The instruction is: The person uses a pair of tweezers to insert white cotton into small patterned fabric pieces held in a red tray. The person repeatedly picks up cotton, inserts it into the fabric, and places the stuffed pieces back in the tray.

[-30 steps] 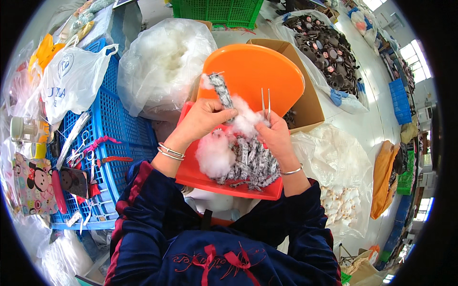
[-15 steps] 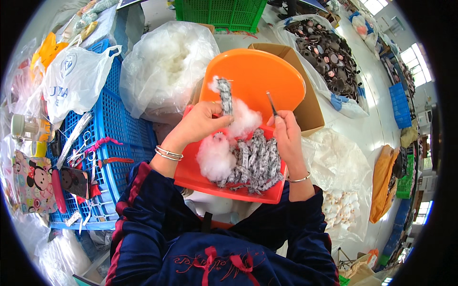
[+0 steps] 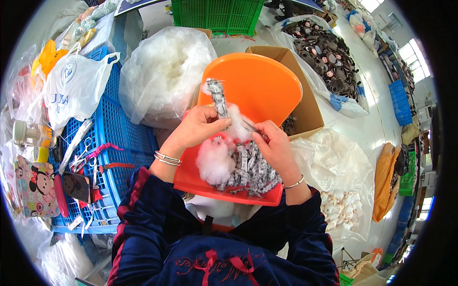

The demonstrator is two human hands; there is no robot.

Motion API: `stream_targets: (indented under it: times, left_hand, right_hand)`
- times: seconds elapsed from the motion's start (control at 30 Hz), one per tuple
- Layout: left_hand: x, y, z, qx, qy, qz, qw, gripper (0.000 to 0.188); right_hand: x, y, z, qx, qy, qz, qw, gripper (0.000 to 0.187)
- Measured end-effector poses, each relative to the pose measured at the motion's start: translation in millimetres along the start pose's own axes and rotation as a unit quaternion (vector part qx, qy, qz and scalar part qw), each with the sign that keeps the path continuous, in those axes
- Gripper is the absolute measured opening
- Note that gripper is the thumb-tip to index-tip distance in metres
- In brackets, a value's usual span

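Between the thumb and fingers of my left hand [image 3: 204,125] is a grey, striped fuzzy fabric tube [image 3: 218,97], standing up with a bit of white fluff at its top. My right hand [image 3: 273,145] grips a thin metal tool [image 3: 250,126], probably tweezers, whose tip touches a tuft of white stuffing [image 3: 238,123]. Another clump of stuffing [image 3: 215,161] lies under my left hand. Beside it a pile of similar grey fabric pieces [image 3: 253,171] rests on the red seat [image 3: 210,191] of a chair in front of me. The orange backrest [image 3: 257,78] rises behind.
A plastic bag of white stuffing [image 3: 164,71] stands at far left of the chair. Blue crates [image 3: 125,164] with scissors and small items are on my left. Behind the backrest is a cardboard box [image 3: 307,112]. Bags of dark pieces [image 3: 329,62] and pale pieces [image 3: 341,205] lie right.
My right hand has moved left and inward, bringing the metal tool's tip down to the white stuffing. The fabric tube in my left hand has shifted slightly left and tilted.
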State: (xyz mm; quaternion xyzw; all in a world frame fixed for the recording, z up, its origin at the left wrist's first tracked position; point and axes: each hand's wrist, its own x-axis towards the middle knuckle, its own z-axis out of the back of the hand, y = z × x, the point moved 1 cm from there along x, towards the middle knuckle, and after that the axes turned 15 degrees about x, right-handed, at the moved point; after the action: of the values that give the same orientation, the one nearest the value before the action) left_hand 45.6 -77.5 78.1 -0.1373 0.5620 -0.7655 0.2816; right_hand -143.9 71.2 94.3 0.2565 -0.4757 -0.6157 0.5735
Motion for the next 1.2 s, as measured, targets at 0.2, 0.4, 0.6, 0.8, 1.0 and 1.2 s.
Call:
stream_targets:
  times: [0.2,0.4,0.6,0.8,1.0,1.2]
  left_hand:
    - [4,13,3,-0.021,-0.066,-0.008,0.998,0.019]
    - [2,-5,-3,-0.158,-0.121,0.051,0.979,0.021]
    - [2,2,-11,-0.124,-0.085,0.044,0.988,0.022]
    - [1,-9,-8,-0.143,-0.114,0.041,0.982,0.022]
    - [2,-1,-21,-0.17,-0.091,0.007,0.981,0.021]
    - [1,1,-50,-0.201,-0.101,-0.003,0.974,0.02]
  right_hand:
    - [2,-7,3,0.062,-0.032,-0.004,0.998,0.008]
    - [-1,3,-2,0.099,-0.012,-0.037,0.994,0.008]
    - [-1,5,-7,0.086,0.008,-0.014,0.996,0.008]
    - [-1,6,-5,0.101,-0.003,-0.019,0.995,0.008]
    - [-4,-3,-10,0.15,-0.005,-0.043,0.988,0.009]
    - [-8,-6,-30,0.351,-0.016,-0.145,0.925,0.012]
